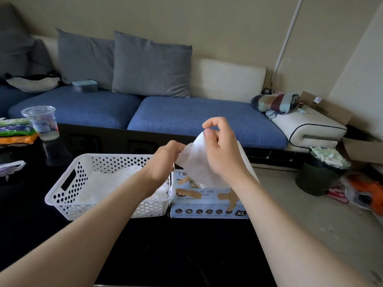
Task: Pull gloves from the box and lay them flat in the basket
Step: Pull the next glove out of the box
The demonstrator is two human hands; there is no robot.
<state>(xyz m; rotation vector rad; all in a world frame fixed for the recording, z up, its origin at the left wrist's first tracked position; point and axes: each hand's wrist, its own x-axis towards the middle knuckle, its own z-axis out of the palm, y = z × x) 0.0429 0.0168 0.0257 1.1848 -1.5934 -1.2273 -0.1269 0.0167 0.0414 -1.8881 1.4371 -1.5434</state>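
A white glove [194, 160] hangs in the air above the light blue glove box [209, 200], which is marked XL. My right hand [221, 148] pinches the glove's upper edge. My left hand [166, 160] pinches its left edge. To the left of the box stands a white perforated basket [68, 195]. White gloves [109, 183] lie inside it, partly hidden by my left forearm.
Box and basket stand side by side on a black glossy table [176, 245]. A clear plastic cup [42, 123] and snack packets [14, 131] sit at the table's far left. A blue sofa [186, 117] runs behind. A dark bin [317, 175] stands on the floor at right.
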